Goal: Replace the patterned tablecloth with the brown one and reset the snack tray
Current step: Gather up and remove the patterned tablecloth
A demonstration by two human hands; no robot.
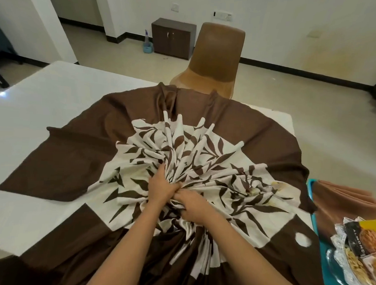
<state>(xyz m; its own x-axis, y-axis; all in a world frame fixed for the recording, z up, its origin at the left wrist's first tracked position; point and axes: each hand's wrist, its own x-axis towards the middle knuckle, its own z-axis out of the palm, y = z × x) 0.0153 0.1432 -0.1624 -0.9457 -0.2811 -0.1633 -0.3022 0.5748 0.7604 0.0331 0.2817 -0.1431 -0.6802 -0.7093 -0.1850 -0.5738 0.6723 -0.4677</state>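
Observation:
The patterned tablecloth (203, 156), white with brown leaves and a dark brown border, lies bunched into radiating folds on the white table (55, 97). My left hand (162, 187) grips a gathered clump of it at the middle. My right hand (193, 207) grips the same bunch just beside and below the left. At the right edge a folded light brown cloth (339, 202) lies on a teal chair (315, 221). A clear glass snack tray (337, 256) holding snack packets (364, 238) sits in front of that cloth.
A brown plastic chair (216, 57) stands at the table's far side. Behind it are a small dark cabinet (172, 38) and a blue spray bottle (148, 43) on the floor. Bare white tabletop shows at the left.

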